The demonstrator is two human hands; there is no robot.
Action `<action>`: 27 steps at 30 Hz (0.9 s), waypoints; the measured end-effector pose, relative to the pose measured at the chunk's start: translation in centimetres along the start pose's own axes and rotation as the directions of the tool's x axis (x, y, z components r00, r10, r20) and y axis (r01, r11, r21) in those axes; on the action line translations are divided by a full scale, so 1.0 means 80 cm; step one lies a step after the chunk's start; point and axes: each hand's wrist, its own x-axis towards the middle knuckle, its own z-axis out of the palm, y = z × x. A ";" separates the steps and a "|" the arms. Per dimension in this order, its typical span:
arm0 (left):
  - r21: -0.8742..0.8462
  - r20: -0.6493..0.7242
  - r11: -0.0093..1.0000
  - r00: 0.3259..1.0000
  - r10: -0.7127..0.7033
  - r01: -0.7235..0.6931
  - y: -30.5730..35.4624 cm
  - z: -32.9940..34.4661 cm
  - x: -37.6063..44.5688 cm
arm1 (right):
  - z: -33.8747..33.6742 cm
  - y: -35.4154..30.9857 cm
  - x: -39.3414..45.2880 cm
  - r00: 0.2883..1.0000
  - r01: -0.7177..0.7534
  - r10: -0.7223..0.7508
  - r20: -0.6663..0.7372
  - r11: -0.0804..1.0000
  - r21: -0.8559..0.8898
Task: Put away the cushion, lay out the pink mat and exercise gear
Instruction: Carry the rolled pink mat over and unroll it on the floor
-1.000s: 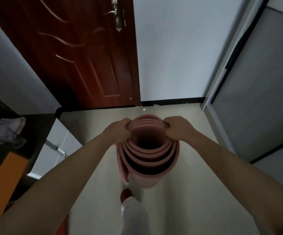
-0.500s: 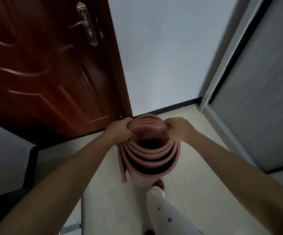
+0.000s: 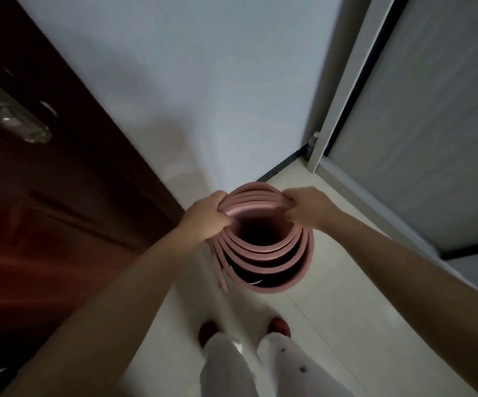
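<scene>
Pale grey wall (image 3: 203, 81) is filling the upper middle of the frame, running down to a dark skirting strip where it is meeting the floor. Dark red-brown wooden door (image 3: 45, 210) is taking up the left side, its metal handle (image 3: 11, 116) showing blurred at the upper left. Grey sliding panels (image 3: 432, 124) in a light frame are occupying the right side. Cream floor tiles (image 3: 346, 325) are spreading across the lower middle and lower right.

Two bare forearms are reaching in from the lower corners toward the centre. Between them the pink mat (image 3: 263, 253) is standing on end in a loose roll at the centre of the frame, its coils open toward the camera with a dark hollow in the middle and the outer edge hanging free on its left side.

White patterned trouser legs (image 3: 283, 368) are showing at the bottom centre, with red slippers (image 3: 279, 326) peeking out on the tiles just below the roll.

Left hand (image 3: 203, 217) is gripping the top rim of the roll on its left side, fingers curled closed over several layers. Right hand (image 3: 308, 207) is gripping the rim on the opposite side, its fingers (image 3: 289, 200) pinched tight around the upper coils with the thumb pressing from the near side.
</scene>
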 end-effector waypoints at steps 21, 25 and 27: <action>0.194 0.505 0.941 0.851 0.145 -0.276 -0.072 0.250 0.332 | 0.263 0.236 0.162 0.717 -0.631 0.690 0.095 0.586 0.508; -0.233 0.433 0.965 0.875 0.215 -0.122 -0.050 0.303 0.383 | 0.274 0.310 0.176 0.656 -0.343 0.755 -0.004 0.302 0.889; -0.442 0.448 0.897 0.870 0.206 0.015 -0.055 0.328 0.401 | 0.290 0.339 0.182 0.688 -0.048 0.724 -0.041 0.101 0.994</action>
